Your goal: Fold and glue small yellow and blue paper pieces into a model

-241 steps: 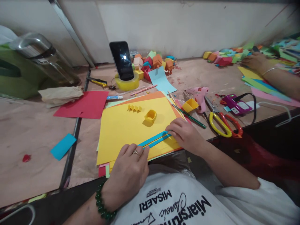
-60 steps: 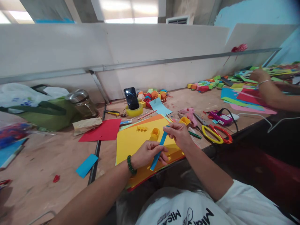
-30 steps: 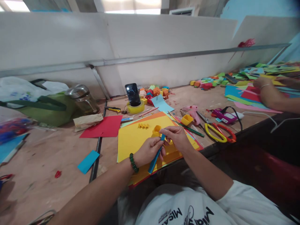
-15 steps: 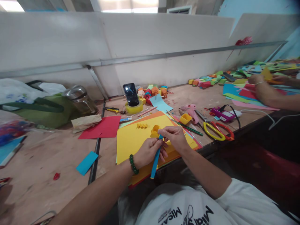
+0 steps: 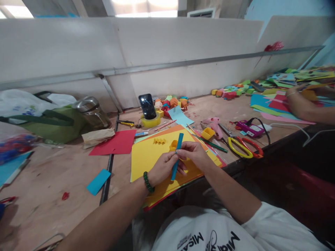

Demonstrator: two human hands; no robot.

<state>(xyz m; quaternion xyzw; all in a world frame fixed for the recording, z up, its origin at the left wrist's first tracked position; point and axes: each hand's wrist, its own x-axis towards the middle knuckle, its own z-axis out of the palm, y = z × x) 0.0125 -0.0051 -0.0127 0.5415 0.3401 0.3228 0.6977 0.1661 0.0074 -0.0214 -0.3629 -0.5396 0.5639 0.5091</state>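
A narrow blue paper strip slants between my hands above the yellow sheets. My left hand, with a green bead bracelet at its wrist, pinches the strip near its middle. From the right, my right hand grips the same strip with thumb and forefinger. Just behind the strip is a small yellow paper box, partly covered. A zigzag-folded yellow piece lies on the top sheet, and another yellow box sits to the right.
Scissors, a pink glue gun and a green pen lie to the right. A phone leans at a tape roll. A red sheet lies left. Another person's arm is far right.
The blue strip has shifted upward through my fingers, so more of it shows above them and less below. The other person's hands at the far right have moved slightly.
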